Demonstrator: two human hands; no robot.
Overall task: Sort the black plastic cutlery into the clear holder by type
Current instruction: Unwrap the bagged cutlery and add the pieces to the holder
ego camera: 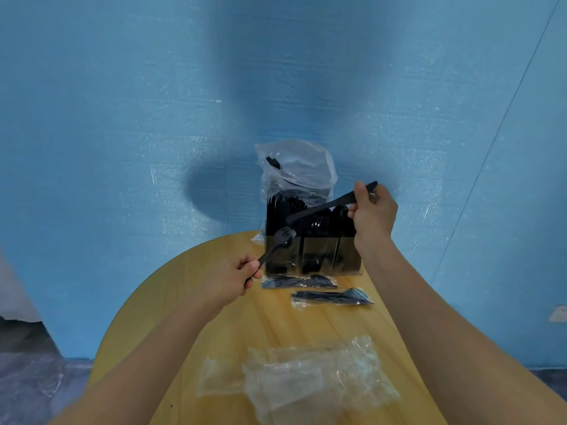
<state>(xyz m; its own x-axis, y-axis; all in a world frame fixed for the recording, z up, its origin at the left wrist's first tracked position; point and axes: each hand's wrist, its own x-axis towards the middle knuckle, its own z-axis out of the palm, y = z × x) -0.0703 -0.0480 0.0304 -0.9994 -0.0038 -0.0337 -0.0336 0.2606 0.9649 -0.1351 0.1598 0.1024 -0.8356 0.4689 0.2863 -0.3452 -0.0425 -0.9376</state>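
Note:
A clear holder (346, 256) with three compartments stands at the far edge of the round wooden table (190, 302), packed with black cutlery standing upright. My left hand (233, 279) pinches the handle of a black fork (283, 237), its tines raised in front of the holder's left compartment. My right hand (372, 210) grips a black knife (322, 207) by its handle, the blade slanting down to the left over the holder's top. Two wrapped cutlery packs (299, 282) (333, 297) lie on the table just in front of the holder.
A clear plastic bag (300, 167) with black pieces inside stands behind the holder against the blue wall. Several empty clear wrappers (310, 375) lie crumpled on the near part of the table. The table's curved edge drops off on the left.

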